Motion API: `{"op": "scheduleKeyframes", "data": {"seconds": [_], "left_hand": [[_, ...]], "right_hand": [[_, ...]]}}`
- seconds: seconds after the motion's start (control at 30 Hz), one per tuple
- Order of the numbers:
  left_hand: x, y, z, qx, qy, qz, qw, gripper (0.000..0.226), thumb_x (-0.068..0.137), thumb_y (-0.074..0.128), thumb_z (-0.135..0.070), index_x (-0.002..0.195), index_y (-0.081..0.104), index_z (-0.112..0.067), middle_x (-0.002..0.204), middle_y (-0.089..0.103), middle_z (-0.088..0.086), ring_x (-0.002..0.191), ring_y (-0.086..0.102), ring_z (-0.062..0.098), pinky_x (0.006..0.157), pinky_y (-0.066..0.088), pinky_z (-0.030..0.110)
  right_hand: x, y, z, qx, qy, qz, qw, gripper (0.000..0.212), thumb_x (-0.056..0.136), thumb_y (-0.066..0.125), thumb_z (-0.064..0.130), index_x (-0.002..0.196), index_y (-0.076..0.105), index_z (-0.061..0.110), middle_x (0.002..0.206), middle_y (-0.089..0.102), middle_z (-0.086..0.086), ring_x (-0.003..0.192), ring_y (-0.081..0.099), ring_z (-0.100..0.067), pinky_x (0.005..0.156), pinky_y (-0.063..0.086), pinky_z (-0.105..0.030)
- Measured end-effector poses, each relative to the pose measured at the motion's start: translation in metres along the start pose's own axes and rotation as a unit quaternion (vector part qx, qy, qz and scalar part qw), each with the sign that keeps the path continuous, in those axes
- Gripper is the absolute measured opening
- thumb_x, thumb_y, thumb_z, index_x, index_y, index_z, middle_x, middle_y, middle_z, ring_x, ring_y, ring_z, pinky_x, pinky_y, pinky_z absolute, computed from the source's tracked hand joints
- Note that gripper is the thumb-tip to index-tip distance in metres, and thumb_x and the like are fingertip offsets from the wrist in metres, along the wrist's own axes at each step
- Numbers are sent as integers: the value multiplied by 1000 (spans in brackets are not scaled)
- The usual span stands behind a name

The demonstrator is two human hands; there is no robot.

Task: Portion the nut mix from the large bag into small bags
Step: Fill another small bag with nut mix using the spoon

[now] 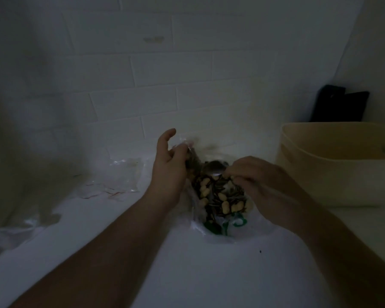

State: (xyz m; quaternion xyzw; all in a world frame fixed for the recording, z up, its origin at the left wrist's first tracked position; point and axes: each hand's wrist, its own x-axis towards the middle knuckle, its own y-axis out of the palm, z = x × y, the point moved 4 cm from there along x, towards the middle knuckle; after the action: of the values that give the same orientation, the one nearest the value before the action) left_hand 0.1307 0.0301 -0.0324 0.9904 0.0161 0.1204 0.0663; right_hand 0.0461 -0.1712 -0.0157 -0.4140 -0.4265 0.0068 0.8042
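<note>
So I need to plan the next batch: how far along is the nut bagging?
Early or midway, at a guess. The large bag still holds plenty of nut mix. The right hand holds a spoon over it; the left hand holds a small bag open. Small clear bags lie to the left; filled or not is unclear.

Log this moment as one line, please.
left hand: holds small bag | right hand: grips spoon over nut mix | large bag: open on table

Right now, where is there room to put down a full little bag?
The bare white tabletop in front of the large bag, between the two forearms, looks free. It is crowded left, by the small bags, and right, by the beige bin.
</note>
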Motion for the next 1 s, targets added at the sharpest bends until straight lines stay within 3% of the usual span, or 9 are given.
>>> {"op": "scheduleKeyframes", "data": {"seconds": [0.1, 0.17, 0.3, 0.37, 0.43, 0.53, 0.63, 0.87, 1.0], "left_hand": [[-3, 3, -4, -34, -15, 23, 999, 40, 106, 48, -21, 139, 49, -42, 111, 79, 2, 112, 72, 19, 96, 59, 48], [-6, 8, -10, -71, -26, 46, 996, 43, 105, 47, -13, 140, 50, -38, 111, 79, 4, 114, 72, 24, 95, 58, 46], [-14, 17, -21, -104, -48, 92, 989, 54, 96, 59, -7, 138, 52, -41, 112, 78, 13, 109, 74, 29, 100, 55, 49], [-19, 24, -25, -104, -63, 126, 985, 60, 97, 62, -6, 143, 49, -43, 114, 78, 12, 110, 74, 30, 105, 54, 49], [-25, 29, -27, -93, -59, 158, 981, 64, 100, 61, -8, 149, 43, -46, 118, 77, 10, 113, 74, 29, 106, 53, 49], [-33, 36, -27, -75, -37, 209, 974, 64, 104, 54, -13, 152, 35, -53, 129, 74, 3, 122, 69, 25, 113, 46, 51], [-39, 41, -26, -73, -21, 244, 967, 66, 109, 43, -17, 156, 25, -60, 138, 69, -3, 129, 65, 24, 117, 42, 52], [-38, 45, -17, -30, 24, 240, 970, 65, 114, 39, -25, 157, 7, -62, 147, 60, -16, 135, 58, 10, 119, 42, 47], [-32, 39, -9, 8, -8, 234, 972, 70, 97, 58, -64, 158, 25, -55, 142, 63, -20, 131, 60, 4, 117, 44, 40]], "right_hand": [[1, 14, -5, 26, 91, 147, 985, 32, 99, 54, 23, 122, 68, 40, 123, 62, 12, 117, 59, -9, 100, 50, -31], [-1, 12, -10, -11, 134, 199, 971, 36, 100, 59, 22, 121, 70, 50, 131, 55, 19, 124, 49, -5, 108, 40, -24], [-9, 8, -15, -87, 102, 231, 964, 51, 92, 58, 7, 123, 72, 45, 133, 55, 7, 120, 52, -18, 92, 40, -21], [-9, 8, -17, -82, 103, 205, 970, 55, 85, 50, 1, 119, 77, 34, 121, 62, 0, 107, 62, -21, 81, 41, -17], [-2, 1, -17, -75, 143, 128, 978, 44, 97, 51, 1, 119, 77, 28, 112, 68, 3, 99, 67, -17, 78, 40, -9], [4, -7, -6, 21, 274, 0, 961, 25, 102, 58, 38, 123, 70, 44, 105, 69, 26, 91, 64, 0, 77, 44, -9], [10, 2, 7, 121, 322, -20, 939, 34, 89, 63, 57, 121, 66, 48, 100, 71, 30, 90, 66, 6, 75, 51, -18], [8, 17, 16, 221, 320, -38, 920, 25, 91, 77, 31, 115, 73, 38, 94, 78, 19, 82, 76, -6, 69, 59, -18], [7, 10, 13, 240, 354, -98, 898, 26, 90, 75, 23, 114, 75, 36, 99, 79, 18, 92, 74, 0, 87, 61, -33]]}}
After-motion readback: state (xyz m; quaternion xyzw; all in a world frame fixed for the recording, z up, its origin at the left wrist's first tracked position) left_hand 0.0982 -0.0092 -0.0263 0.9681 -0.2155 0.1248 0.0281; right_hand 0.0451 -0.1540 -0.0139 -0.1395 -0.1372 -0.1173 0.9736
